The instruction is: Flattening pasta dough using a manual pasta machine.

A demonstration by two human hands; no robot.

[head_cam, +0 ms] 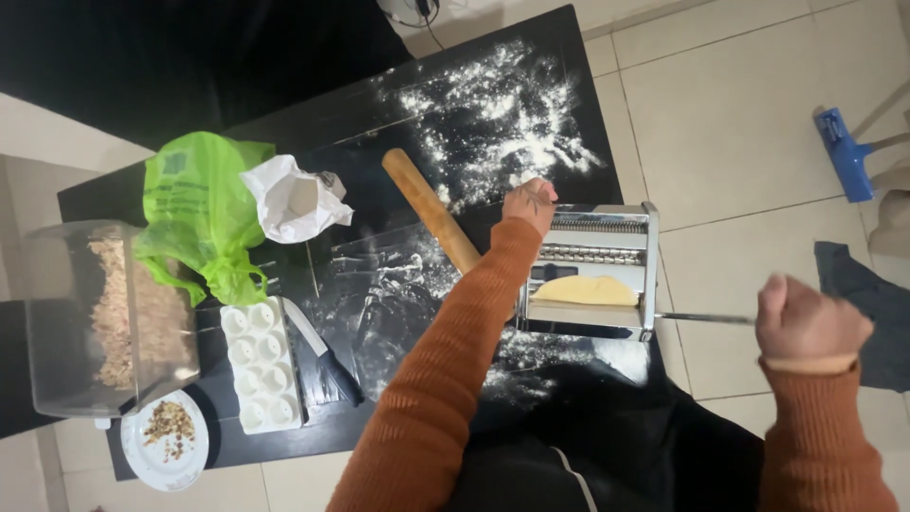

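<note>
A silver pasta machine (597,275) is fixed at the right edge of a black table (313,123) dusted with flour. A pale yellow sheet of dough (585,290) lies in its front slot. My left hand (529,203) reaches across in an orange sleeve and rests closed at the machine's far left top corner. My right hand (806,322) is off the table's right side, closed around the end of the thin metal crank (706,319) that sticks out of the machine. A wooden rolling pin (431,209) lies diagonally just left of my left forearm.
A white paper flour bag (296,201), a green plastic bag (204,213), a clear box of shavings (104,313), a white egg tray (263,365), a knife (322,356) and a plate of crumbs (168,436) fill the table's left. A blue broom head (846,152) and dark cloth (867,303) lie on the tiled floor.
</note>
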